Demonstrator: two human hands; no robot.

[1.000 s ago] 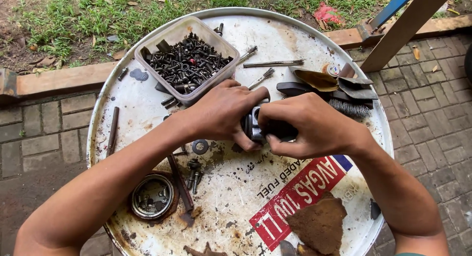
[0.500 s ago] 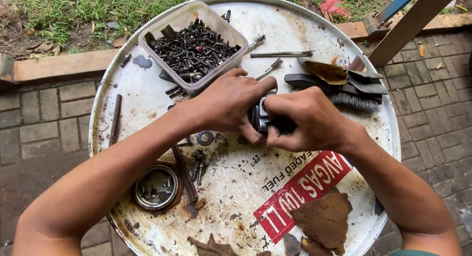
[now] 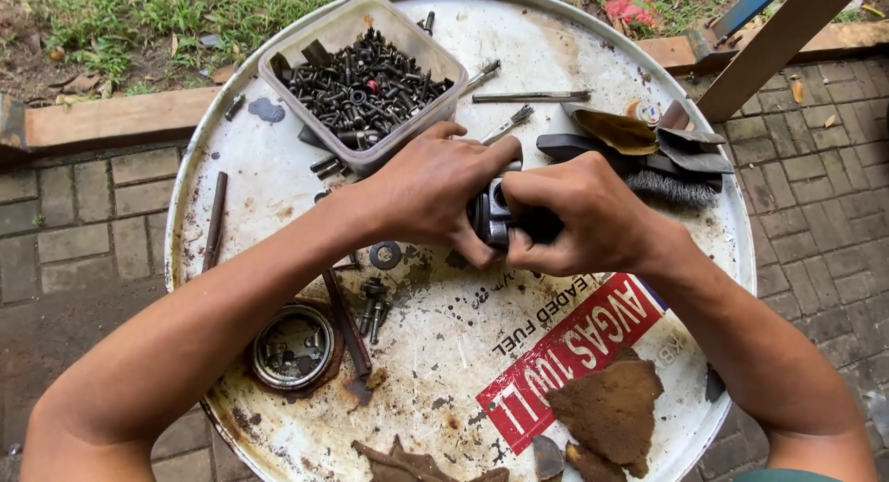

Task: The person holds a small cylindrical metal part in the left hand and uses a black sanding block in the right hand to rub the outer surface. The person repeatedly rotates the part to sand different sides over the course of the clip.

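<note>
The white drum lid [image 3: 306,426] sits lower and a little nearer in view than a second ago, so the camera has tipped rather than the work moved. On it the tub of bolts [image 3: 359,75] by the far rim, the wire brush [image 3: 674,184] to the right, the round cap [image 3: 293,347] and the washer [image 3: 385,254] lie where they were. Both hands stay clamped on the small dark metal part [image 3: 493,215] held just above the lid's middle: left hand [image 3: 435,190] over its left end, right hand [image 3: 579,213] wrapping the rest. The grip looks unchanged, so the work on the part seems ongoing.
</note>
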